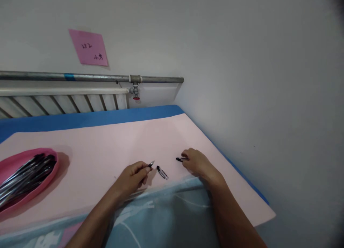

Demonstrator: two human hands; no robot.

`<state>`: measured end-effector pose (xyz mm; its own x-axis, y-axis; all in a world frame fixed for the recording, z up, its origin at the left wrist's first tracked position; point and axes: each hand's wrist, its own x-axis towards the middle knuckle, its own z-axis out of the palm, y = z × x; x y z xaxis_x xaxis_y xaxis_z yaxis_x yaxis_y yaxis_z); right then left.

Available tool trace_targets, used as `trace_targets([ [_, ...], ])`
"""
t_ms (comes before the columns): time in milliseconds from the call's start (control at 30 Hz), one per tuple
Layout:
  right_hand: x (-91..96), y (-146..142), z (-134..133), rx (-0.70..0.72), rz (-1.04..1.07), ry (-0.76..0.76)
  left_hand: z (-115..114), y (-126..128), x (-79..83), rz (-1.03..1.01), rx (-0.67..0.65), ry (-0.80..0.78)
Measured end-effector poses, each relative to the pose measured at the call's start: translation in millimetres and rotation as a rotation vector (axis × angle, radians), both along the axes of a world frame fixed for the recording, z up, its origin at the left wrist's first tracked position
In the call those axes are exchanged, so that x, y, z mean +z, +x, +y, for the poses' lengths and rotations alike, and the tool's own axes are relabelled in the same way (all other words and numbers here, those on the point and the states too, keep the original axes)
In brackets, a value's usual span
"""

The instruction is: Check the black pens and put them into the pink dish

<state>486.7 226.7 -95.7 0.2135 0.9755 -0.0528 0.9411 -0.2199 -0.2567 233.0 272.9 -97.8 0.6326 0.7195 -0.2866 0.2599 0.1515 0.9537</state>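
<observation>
My left hand [134, 176] is closed around a pen [151, 164] whose metal tip pokes out toward the right. A short clear pen part with a black end [162, 172] lies on the pink sheet [113, 140] just right of that tip. My right hand [195, 162] rests on the sheet with its fingers pinched on a small black pen piece [179, 159] that sticks out to the left.
A pink tray [16, 162] holding several dark pens sits at the far left. A pale blue cloth [166, 215] covers the near edge. The blue table edge [236, 169] runs along the white wall at right. A radiator and pipe [80, 77] stand behind.
</observation>
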Motion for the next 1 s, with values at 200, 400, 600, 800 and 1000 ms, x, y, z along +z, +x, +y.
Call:
trace_targets([
  [200,1.0,-15.3,1.1,0.062,0.028,0.060,-1.5,2.8,2.7,0.022,-0.003,0.013],
  [400,3.0,-43.3,5.4,0.052,0.633,0.296,-4.5,5.1,6.0,0.022,-0.013,0.029],
  [600,0.3,-79.7,8.9,-0.012,1.260,0.378,-5.8,8.9,0.4,-0.033,-0.026,0.031],
  [800,6.6,-78.8,7.9,-0.076,1.344,0.527,-5.6,8.1,-2.4,-0.043,0.001,0.057],
  [1000,3.6,-86.4,5.7,-0.031,1.310,0.376,-5.2,7.7,-2.5,-0.059,0.002,0.030],
])
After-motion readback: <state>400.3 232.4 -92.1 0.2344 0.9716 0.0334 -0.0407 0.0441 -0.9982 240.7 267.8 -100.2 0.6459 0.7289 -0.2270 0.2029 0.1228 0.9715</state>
